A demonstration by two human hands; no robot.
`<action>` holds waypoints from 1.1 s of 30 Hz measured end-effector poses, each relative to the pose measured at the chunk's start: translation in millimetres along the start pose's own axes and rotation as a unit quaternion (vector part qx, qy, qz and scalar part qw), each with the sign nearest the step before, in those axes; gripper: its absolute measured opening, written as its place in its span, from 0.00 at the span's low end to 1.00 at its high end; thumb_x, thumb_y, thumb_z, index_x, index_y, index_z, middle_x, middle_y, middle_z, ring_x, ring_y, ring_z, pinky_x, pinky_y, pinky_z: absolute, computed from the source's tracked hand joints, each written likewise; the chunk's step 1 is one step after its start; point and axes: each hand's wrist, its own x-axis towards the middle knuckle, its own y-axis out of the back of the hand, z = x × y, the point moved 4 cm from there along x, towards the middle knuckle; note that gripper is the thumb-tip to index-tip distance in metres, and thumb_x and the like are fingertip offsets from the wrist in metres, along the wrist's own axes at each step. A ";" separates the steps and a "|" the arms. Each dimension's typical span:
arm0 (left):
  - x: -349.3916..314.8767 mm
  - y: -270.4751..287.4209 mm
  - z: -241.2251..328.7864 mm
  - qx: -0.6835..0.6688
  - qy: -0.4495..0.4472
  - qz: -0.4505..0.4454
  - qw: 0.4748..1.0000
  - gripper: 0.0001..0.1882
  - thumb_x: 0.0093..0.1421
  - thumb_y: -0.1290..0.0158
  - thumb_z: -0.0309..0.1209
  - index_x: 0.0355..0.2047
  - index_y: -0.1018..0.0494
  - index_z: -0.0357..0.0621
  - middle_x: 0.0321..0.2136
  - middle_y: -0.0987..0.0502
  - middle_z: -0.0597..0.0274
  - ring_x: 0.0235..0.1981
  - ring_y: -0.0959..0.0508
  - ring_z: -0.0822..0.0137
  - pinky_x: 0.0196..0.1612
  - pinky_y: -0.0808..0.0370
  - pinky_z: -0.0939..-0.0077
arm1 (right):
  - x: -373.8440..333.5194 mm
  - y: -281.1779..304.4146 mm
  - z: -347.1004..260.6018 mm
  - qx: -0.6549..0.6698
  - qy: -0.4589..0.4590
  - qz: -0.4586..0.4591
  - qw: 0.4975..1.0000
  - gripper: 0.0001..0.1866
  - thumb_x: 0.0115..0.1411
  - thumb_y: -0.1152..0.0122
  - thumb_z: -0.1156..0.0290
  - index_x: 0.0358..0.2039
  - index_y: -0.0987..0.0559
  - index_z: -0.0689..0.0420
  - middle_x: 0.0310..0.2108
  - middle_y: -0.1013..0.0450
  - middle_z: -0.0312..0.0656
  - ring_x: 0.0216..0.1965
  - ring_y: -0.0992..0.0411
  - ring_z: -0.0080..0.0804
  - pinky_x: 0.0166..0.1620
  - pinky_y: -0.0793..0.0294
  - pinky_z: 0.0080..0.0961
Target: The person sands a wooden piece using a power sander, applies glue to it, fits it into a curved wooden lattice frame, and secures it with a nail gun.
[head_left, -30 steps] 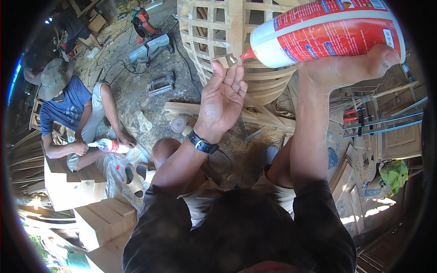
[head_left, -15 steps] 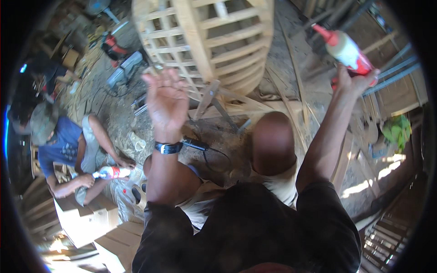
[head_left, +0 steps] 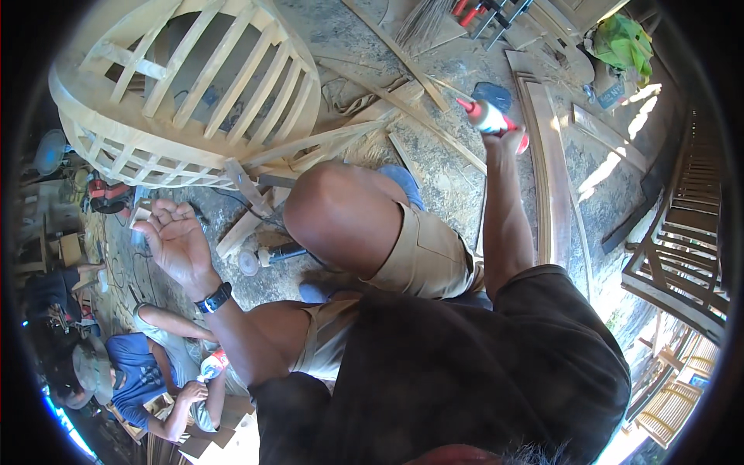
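Note:
My right hand (head_left: 505, 142) is wrapped round the lower part of a white and red squeeze bottle (head_left: 491, 118) with a pointed red nozzle. The bottle is tilted, its nozzle towards the upper left, over the floor ahead of me. At the left, my left hand (head_left: 177, 242) is turned palm up with its fingers curled. A small pale piece of wood (head_left: 142, 212) shows between its thumb and forefinger. Just beyond that hand stands a large curved wooden frame (head_left: 203, 133) of ribs and slats.
Long wooden boards (head_left: 549, 178) lie on the floor at the right, past the bottle. An angle grinder (head_left: 267, 256) rests near my knee. At the lower left sits a co-worker (head_left: 139, 376) holding another white and red bottle (head_left: 213, 364). A slatted wooden piece (head_left: 682, 232) stands far right.
My view has swung to the right, so the wooden frame now appears at the upper left. The bottle sits lower and nearer the middle. Both hands keep their hold.

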 end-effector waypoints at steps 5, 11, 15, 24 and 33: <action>8.1 -2.1 -17.8 0.112 -0.032 0.005 0.993 0.25 0.66 0.46 0.39 0.60 0.36 0.46 0.50 0.24 0.62 0.48 0.27 0.68 0.48 0.34 0.72 | 11.0 83.2 37.7 0.019 -0.109 0.036 0.993 0.30 0.69 0.68 0.46 0.52 0.28 0.57 0.53 0.28 0.51 0.55 0.29 0.54 0.54 0.28 0.61; 18.6 -7.6 -23.3 0.211 -0.077 0.021 0.974 0.28 0.66 0.47 0.35 0.64 0.39 0.43 0.55 0.28 0.63 0.49 0.29 0.70 0.50 0.33 0.73 | -7.1 113.4 94.4 -0.036 -0.199 0.084 0.976 0.23 0.66 0.62 0.51 0.48 0.24 0.51 0.48 0.26 0.47 0.48 0.26 0.53 0.50 0.24 0.59; 17.7 -17.2 -34.6 0.230 -0.064 0.022 0.971 0.24 0.66 0.47 0.34 0.60 0.35 0.40 0.57 0.29 0.60 0.50 0.28 0.69 0.53 0.33 0.72 | 12.6 141.6 102.6 -0.068 -0.245 0.101 0.962 0.22 0.67 0.62 0.52 0.48 0.23 0.48 0.46 0.24 0.45 0.44 0.24 0.49 0.45 0.22 0.56; 1.1 -19.7 -27.1 0.301 -0.058 0.037 0.951 0.22 0.67 0.48 0.35 0.58 0.33 0.38 0.51 0.25 0.62 0.47 0.27 0.70 0.52 0.33 0.71 | 10.6 175.4 88.4 -0.002 -0.368 0.007 0.930 0.14 0.64 0.55 0.60 0.43 0.26 0.53 0.38 0.26 0.47 0.39 0.26 0.48 0.41 0.21 0.55; -3.9 -22.3 -17.3 0.331 -0.065 0.074 0.938 0.18 0.66 0.45 0.36 0.53 0.29 0.44 0.48 0.23 0.66 0.48 0.27 0.75 0.54 0.36 0.72 | -1.8 160.7 66.4 -0.140 -0.346 -0.084 0.924 0.18 0.66 0.55 0.55 0.46 0.26 0.54 0.43 0.26 0.50 0.45 0.26 0.50 0.46 0.23 0.56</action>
